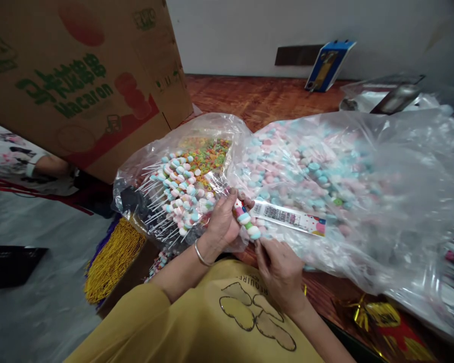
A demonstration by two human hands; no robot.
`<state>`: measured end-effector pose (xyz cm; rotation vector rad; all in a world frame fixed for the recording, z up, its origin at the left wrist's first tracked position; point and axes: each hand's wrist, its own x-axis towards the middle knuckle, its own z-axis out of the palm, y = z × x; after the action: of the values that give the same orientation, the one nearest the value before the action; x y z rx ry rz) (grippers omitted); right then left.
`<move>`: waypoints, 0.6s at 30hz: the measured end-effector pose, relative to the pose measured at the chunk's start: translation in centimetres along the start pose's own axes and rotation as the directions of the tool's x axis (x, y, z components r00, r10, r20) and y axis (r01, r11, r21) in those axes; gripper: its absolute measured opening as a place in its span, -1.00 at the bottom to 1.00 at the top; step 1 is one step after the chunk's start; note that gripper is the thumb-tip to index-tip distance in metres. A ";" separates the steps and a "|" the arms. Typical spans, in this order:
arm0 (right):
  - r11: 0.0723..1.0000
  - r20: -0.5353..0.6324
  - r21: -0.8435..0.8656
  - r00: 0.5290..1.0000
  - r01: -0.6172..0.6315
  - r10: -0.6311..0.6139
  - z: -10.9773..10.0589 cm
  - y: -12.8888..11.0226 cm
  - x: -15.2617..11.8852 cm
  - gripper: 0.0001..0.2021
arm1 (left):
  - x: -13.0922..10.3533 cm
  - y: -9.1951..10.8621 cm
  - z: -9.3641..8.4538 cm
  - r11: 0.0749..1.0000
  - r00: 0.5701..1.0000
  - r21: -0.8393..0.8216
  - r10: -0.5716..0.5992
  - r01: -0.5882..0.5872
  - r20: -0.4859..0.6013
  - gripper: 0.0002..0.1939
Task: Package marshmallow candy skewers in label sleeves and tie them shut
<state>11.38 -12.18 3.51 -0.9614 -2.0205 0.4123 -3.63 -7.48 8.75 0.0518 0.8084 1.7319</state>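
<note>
My left hand (224, 219) is closed round a marshmallow skewer (247, 225) with white, blue and green pieces and a colourful printed piece at its upper end. At the skewer's lower end, the fingers of my right hand (282, 264) are pinched together; what lies between them is hidden. A flat printed label strip (291, 218) rests on the plastic just right of my hands. To the left lies a pile of finished marshmallow skewers (181, 189), their white sticks pointing left. Small ring-shaped candies (212, 155) in yellow, green and orange lie behind that pile.
A large clear bag of pastel marshmallows (306, 161) spreads over the wooden table (227, 96). A tall cardboard box (136, 75) stands at left, with another person's arm (51, 165) below it. Gold bead strings (115, 262) fill a lower box. A blue device (330, 65) stands by the wall.
</note>
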 end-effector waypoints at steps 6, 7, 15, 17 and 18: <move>0.936 0.065 0.242 0.967 -0.255 0.247 0.4 0.3 0.7 -0.74 | 0.0 -0.7 -0.3 1.000 0.999 0.012 -0.016 0.015 0.033 -0.70; 0.831 0.159 0.392 0.918 -0.396 0.363 0.4 0.3 0.8 -0.71 | -0.1 -0.8 -0.4 1.000 0.998 0.012 -0.019 0.019 0.058 -0.70; 0.307 0.490 0.668 0.711 -0.678 0.505 0.8 -0.2 1.2 -0.67 | -0.4 -1.7 -0.9 0.998 0.994 0.032 -0.057 0.054 0.094 -0.60; 0.652 0.274 0.540 0.844 -0.532 0.461 0.8 -0.1 1.3 -0.73 | -0.8 -2.4 -1.0 0.996 0.994 0.075 -0.052 0.045 0.096 -0.58; 0.783 0.180 0.437 0.896 -0.443 0.407 0.8 0.1 1.3 -0.75 | -1.0 -2.9 -1.0 0.995 0.993 0.095 -0.051 0.041 0.104 -0.58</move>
<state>10.30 -11.11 3.70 -1.0929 -1.6293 1.1477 -1.35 -8.53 6.82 0.1850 0.8054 1.6335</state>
